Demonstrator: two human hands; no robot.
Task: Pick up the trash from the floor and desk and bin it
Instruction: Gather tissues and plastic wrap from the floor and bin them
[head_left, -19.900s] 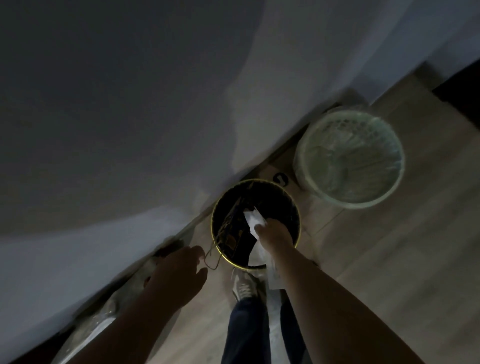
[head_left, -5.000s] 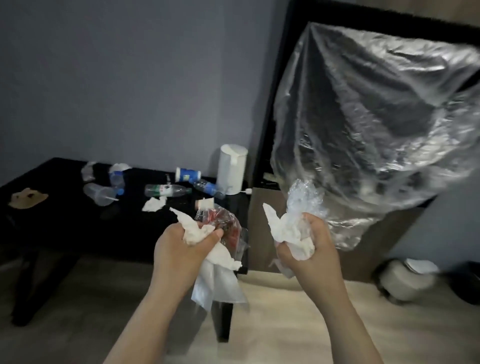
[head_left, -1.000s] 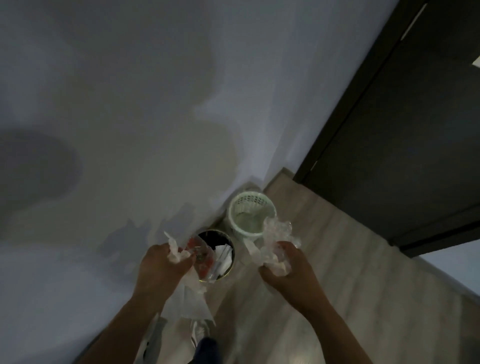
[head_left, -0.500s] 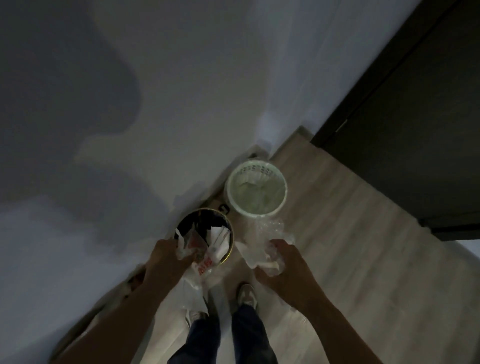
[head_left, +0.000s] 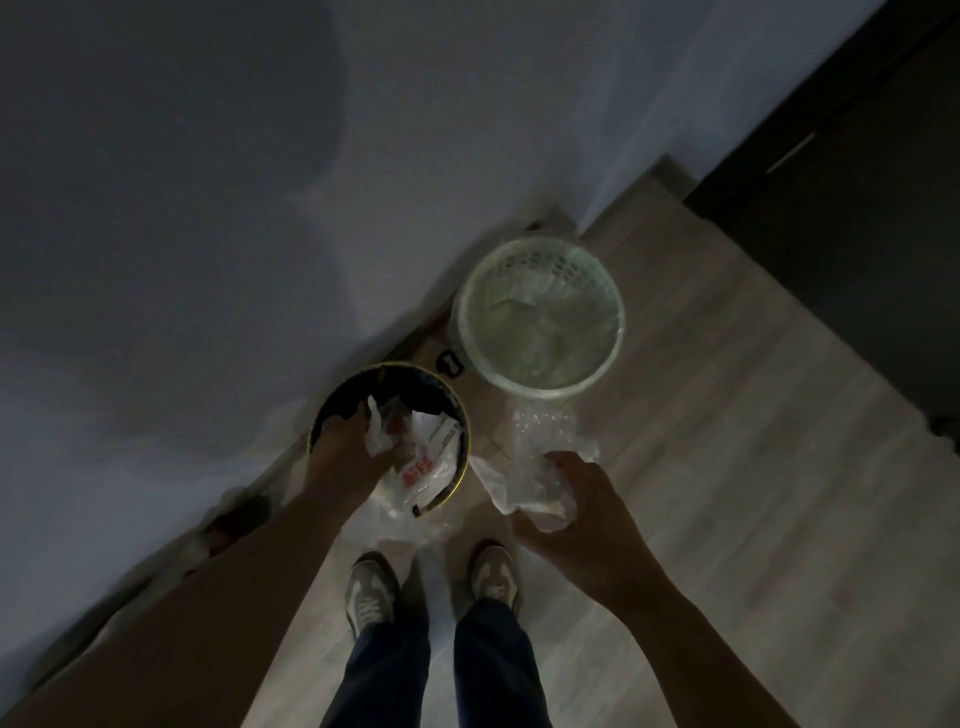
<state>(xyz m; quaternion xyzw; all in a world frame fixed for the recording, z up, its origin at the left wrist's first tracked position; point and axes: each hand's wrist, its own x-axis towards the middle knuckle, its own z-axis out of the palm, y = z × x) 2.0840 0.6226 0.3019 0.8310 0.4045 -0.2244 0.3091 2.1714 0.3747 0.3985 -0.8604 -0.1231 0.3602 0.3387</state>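
From the head view I look straight down at the dark bin (head_left: 332, 410) with its thin gold rim, standing on the pale wood floor (head_left: 727, 493) against the foot of the grey wall (head_left: 208, 208). My left hand (head_left: 345, 441) is over the bin's mouth, its grip pressed around a crumpled white tissue (head_left: 376, 434), and a clear plastic wrapper with red print (head_left: 421, 470) hangs from the same hand, draped across the bin's near rim and spilling toward my feet. White paper scraps (head_left: 439, 423) already lie inside the bin, on its right side. To the right of the bin and just clear of its rim, my right hand (head_left: 576, 512) is clenched on a wad of crinkled clear plastic (head_left: 530, 462) that bulges out above my fingers (head_left: 566, 462); it sits over bare floor, not over either container. Beyond that wad, up and to the right of the bin and close beside it, stands a pale green lattice wastebasket (head_left: 615, 332) fitted with a clear liner. A small black object (head_left: 449, 362) lies on the floor in the gap between the bin and the wastebasket; I cannot tell what it is. Below the bin are my two grey sneakers (head_left: 371, 592) and dark trouser legs (head_left: 384, 670). A dark door (head_left: 857, 182) fills the far upper right.
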